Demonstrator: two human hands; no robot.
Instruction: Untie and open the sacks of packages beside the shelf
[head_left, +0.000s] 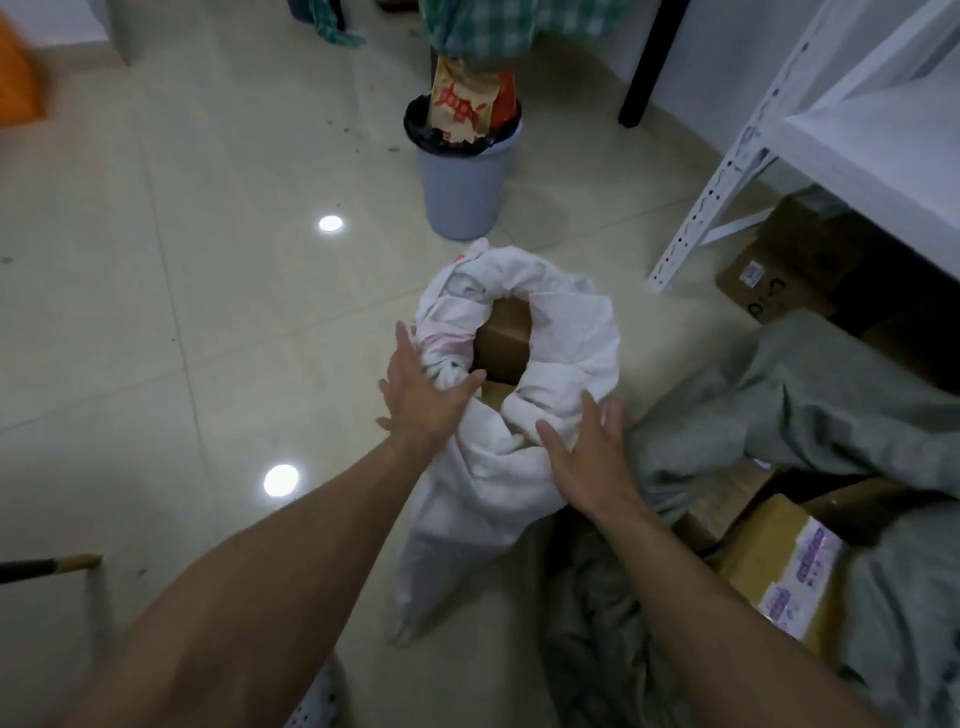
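Looking down from the head cam: the white sack (571, 343) sits on the tiled floor (182, 260), just left of the shelf (852, 130). Its mouth is already open, with the cloth rolled down into a fat ring, and you can see a brown box (504, 332) inside.

The left hand (421, 400) lies flat against the left side of that ring, fingers straight and thumb stretched toward the opening, so it's pressing rather than grabbing. The right hand (587, 457) rests on the near right part of the ring with its fingers spread, also loose and not clutching anything.

Right beside it on the right is a grey sack (810, 395), slumped, with a taped carton (779, 561) poking out of it. More cartons (769, 275) sit under the shelf. Behind the white sack stands a grey bin (462, 192) stuffed with paper bags.
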